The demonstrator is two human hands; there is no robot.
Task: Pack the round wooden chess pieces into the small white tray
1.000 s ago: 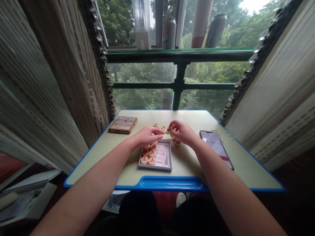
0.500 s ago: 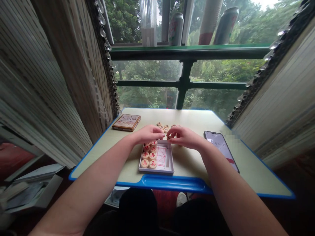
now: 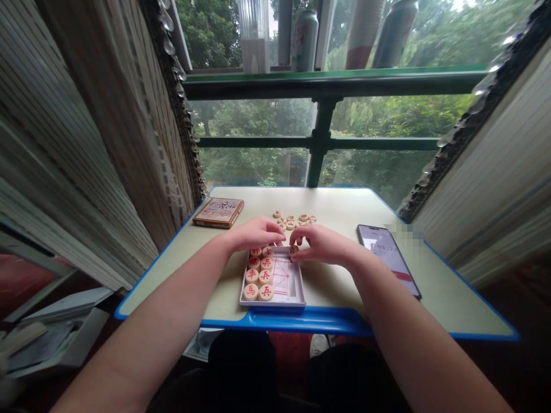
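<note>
A shallow white box lies on the table in front of me. Two columns of xiangqi pieces with red characters fill its left side, and a sheet with red lines shows beside them. My right hand pinches a xiangqi piece with a dark character at the box's far right corner. Over the far left edge of the box is my left hand, its fingers loosely stretched and slightly apart, with no piece visible in them. Beyond both hands, several loose dark-marked pieces lie on the tabletop.
A decorated flat box sits at the table's far left. To the right lies a phone. A blue tray groove runs along the near edge. Cans and cups stand on the sill behind the green rail.
My right hand has brought the pinched xiangqi piece down to the box's far right corner. The left hand stays near the far left edge. The view has shifted slightly.
</note>
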